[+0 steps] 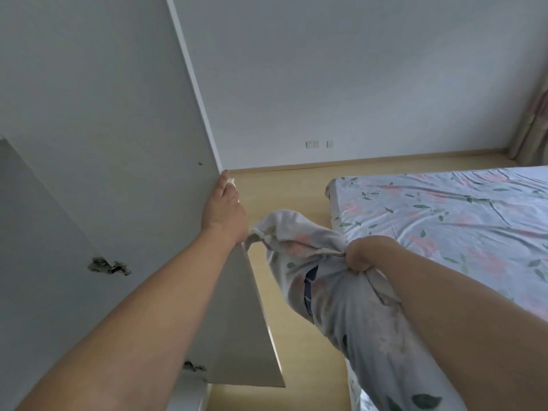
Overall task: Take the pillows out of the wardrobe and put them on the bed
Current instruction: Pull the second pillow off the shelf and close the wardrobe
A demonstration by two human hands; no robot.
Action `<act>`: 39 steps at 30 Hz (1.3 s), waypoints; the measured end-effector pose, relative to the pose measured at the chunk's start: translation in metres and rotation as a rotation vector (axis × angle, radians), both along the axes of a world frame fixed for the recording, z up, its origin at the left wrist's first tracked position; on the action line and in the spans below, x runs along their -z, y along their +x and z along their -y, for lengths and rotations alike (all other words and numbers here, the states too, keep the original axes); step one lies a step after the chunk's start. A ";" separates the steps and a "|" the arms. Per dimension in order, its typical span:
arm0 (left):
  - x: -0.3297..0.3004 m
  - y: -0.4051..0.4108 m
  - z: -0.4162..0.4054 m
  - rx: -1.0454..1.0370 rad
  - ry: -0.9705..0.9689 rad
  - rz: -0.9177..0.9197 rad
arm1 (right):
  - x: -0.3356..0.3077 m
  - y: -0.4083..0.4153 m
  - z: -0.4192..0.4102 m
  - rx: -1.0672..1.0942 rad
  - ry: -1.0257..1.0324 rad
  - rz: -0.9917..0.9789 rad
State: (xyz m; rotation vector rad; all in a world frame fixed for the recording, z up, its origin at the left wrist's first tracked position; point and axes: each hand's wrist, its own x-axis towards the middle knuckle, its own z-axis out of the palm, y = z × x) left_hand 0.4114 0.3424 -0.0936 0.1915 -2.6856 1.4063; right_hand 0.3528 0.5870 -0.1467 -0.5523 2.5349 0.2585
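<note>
While my left hand (224, 209) grips the free edge of the open wardrobe door (118, 143), fingers curled over it and thumb against the inner face, I count two metal hinges on that white panel: one hinge (109, 266) at mid-height and a second (194, 366) near the bottom edge. Just beyond the door's edge runs the pale wooden floor (284, 203), with a white wall (326, 84) behind it carrying three small wall plates (319, 143). Moving right, my right hand (360, 254) is closed tight on a bunch of fabric of one pillow (332, 292), which hangs in the air over the floor between the door and the bed, its floral case drooping both ways from my fist. I see only this one pillow. Further right, the single bed (444, 215) wears a matching floral sheet, and the pillow is near its left edge but not resting on it. A curtain (533, 123) hangs at the far right.
</note>
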 end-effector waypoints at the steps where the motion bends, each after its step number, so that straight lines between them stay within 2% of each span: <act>1: 0.001 0.002 -0.001 0.010 0.005 -0.014 | 0.000 -0.001 0.002 -0.001 0.015 -0.010; 6: 0.009 0.025 0.005 0.115 0.049 -0.086 | 0.002 0.011 0.021 -0.120 0.106 -0.095; 9: 0.013 0.052 0.008 0.194 0.063 -0.161 | -0.002 0.021 0.034 -0.130 0.119 -0.066; 15: 0.031 0.097 0.031 0.468 0.132 -0.385 | 0.008 0.033 0.067 -0.156 0.037 -0.056; 20: 0.039 0.132 0.052 0.610 0.129 -0.462 | 0.017 0.045 0.098 -0.244 -0.024 -0.055; 35: 0.055 0.231 0.102 0.595 0.015 -0.512 | 0.009 0.124 0.193 -0.697 0.145 0.009; 39: 0.058 0.274 0.123 0.469 0.031 -0.510 | 0.013 0.144 0.213 -0.712 0.122 0.019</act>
